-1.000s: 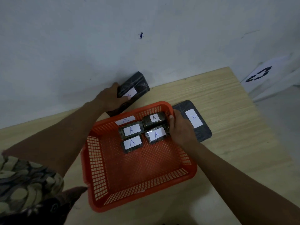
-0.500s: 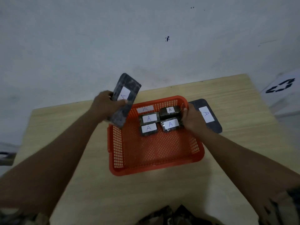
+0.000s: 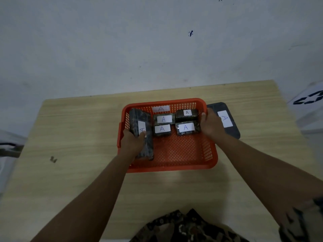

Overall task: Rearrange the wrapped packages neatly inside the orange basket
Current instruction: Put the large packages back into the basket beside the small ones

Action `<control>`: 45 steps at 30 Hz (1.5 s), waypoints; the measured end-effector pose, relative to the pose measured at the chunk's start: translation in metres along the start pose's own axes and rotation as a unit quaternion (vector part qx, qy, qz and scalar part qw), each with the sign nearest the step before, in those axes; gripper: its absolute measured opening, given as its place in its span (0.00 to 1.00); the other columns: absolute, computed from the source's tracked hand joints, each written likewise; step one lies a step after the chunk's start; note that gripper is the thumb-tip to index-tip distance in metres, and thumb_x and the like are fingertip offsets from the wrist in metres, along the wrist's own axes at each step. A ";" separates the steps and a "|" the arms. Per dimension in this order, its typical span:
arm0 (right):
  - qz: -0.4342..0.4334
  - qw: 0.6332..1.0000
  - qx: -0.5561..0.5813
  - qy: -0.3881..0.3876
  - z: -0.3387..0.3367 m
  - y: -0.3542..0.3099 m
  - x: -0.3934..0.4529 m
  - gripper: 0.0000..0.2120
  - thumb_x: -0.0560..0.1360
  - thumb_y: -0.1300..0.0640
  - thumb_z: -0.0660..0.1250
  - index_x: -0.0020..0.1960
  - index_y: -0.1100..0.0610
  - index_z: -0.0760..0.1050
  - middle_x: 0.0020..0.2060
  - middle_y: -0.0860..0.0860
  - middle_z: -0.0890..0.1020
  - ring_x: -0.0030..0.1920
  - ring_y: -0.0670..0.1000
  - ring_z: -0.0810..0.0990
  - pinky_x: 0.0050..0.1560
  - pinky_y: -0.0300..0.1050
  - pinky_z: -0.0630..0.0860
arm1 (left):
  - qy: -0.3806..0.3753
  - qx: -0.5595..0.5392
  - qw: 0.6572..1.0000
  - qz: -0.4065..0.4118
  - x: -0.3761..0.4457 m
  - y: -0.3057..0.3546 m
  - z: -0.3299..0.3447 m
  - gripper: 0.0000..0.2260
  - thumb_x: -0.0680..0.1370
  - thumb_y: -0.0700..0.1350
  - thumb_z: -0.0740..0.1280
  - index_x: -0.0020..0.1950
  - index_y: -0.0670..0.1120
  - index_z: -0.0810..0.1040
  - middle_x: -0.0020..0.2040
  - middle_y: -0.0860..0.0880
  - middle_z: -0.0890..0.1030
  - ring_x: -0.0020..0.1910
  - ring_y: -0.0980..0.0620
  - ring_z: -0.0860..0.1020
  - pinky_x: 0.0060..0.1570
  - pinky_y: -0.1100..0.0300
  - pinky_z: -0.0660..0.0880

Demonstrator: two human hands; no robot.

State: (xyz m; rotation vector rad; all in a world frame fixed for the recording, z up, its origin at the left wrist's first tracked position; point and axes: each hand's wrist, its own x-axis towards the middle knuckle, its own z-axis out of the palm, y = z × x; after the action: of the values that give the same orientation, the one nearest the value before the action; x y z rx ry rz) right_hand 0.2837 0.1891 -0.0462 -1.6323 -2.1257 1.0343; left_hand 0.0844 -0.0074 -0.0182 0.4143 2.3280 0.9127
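Observation:
An orange basket [image 3: 176, 165] stands mid-table. Inside, at the far end, lie several small dark wrapped packages with white "A" labels: two stacked at the right [image 3: 186, 115], [image 3: 186, 128], two in the middle [image 3: 164, 119], [image 3: 162, 129]. My left hand [image 3: 133, 143] grips a long dark package [image 3: 139, 126] that lies along the basket's left wall. My right hand [image 3: 210, 126] holds the basket's right rim. Another flat dark labelled package [image 3: 227, 119] lies on the table right of the basket, partly hidden by that hand.
The wooden table [image 3: 70, 137] ends at a white wall behind. A small dark mark [image 3: 53, 159] sits on the table's left part. A white sheet with black marks [image 3: 309, 100] lies off the right edge.
My left hand has carried the long package from above the basket's far left corner down into the basket along its left wall. My right hand has stayed on the right rim.

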 end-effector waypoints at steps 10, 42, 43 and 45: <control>-0.020 1.000 0.003 0.013 0.006 0.009 0.003 0.14 0.84 0.51 0.52 0.61 0.57 0.71 0.45 0.51 0.77 0.47 0.54 0.76 0.47 0.49 0.70 | -0.031 0.016 0.999 0.031 -0.003 -0.023 0.008 0.31 0.74 0.41 0.72 0.72 0.40 0.60 0.65 0.40 0.76 0.62 0.41 0.76 0.56 0.54 0.72; -0.010 0.999 -0.006 0.047 -0.002 0.003 -0.008 0.16 0.82 0.45 0.54 0.55 0.55 0.75 0.47 0.53 0.81 0.49 0.56 0.79 0.53 0.56 0.77 | 0.004 0.150 0.970 0.193 0.009 -0.008 0.019 0.29 0.73 0.39 0.71 0.71 0.41 0.66 0.63 0.41 0.75 0.62 0.42 0.74 0.60 0.48 0.73; -0.011 0.998 -0.009 0.062 -0.004 0.004 -0.009 0.17 0.82 0.44 0.54 0.53 0.55 0.75 0.46 0.52 0.82 0.48 0.55 0.80 0.50 0.55 0.76 | 0.012 0.172 0.964 0.203 0.013 -0.002 0.022 0.28 0.73 0.42 0.71 0.71 0.41 0.66 0.65 0.41 0.73 0.64 0.42 0.72 0.63 0.47 0.72; -0.010 0.995 -0.010 0.102 -0.010 0.007 -0.009 0.17 0.82 0.45 0.54 0.50 0.55 0.76 0.45 0.51 0.82 0.47 0.54 0.80 0.46 0.49 0.73 | 0.030 0.219 0.946 0.236 0.021 0.016 0.031 0.28 0.76 0.47 0.69 0.73 0.42 0.65 0.71 0.41 0.69 0.71 0.42 0.67 0.68 0.45 0.68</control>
State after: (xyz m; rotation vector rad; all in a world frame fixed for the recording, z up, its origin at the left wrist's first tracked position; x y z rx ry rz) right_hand 0.2980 0.1852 -0.0423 -1.6466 -2.0190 0.8043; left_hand 0.0891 0.0299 -0.0345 1.1811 2.5327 0.6019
